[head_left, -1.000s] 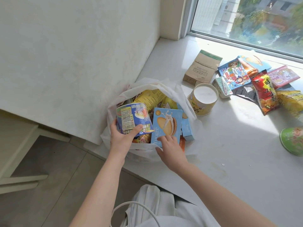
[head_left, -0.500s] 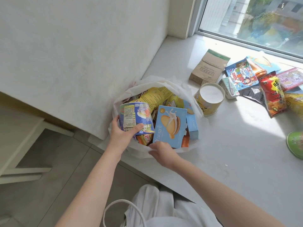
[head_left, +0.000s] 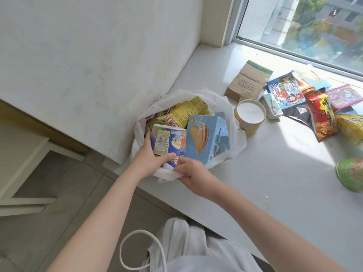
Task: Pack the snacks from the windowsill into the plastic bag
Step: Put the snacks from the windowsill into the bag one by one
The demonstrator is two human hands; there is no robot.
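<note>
A white plastic bag (head_left: 236, 142) sits open at the windowsill's (head_left: 265, 185) near-left edge, stuffed with snacks. My left hand (head_left: 150, 160) grips a blue noodle cup (head_left: 170, 141) at the bag's near side, thumb across its front. Beside it stands a light blue biscuit box (head_left: 202, 138), with a yellow snack bag (head_left: 184, 112) behind. My right hand (head_left: 193, 173) pinches the bag's near rim just below the cup. A yellow tub with a white lid (head_left: 250, 116) stands right of the bag.
Further right on the sill lie a brown paper carton (head_left: 247, 81), a small green drink carton (head_left: 272, 105), a blue cartoon packet (head_left: 285, 91), a red chip bag (head_left: 322, 116), a pink packet (head_left: 345, 97) and a green bowl (head_left: 351, 173). A wall rises left; the floor drops below.
My right hand left the biscuit box, slid left and took hold of the bag's near rim. My left hand kept its grip on the noodle cup, lower in the bag.
</note>
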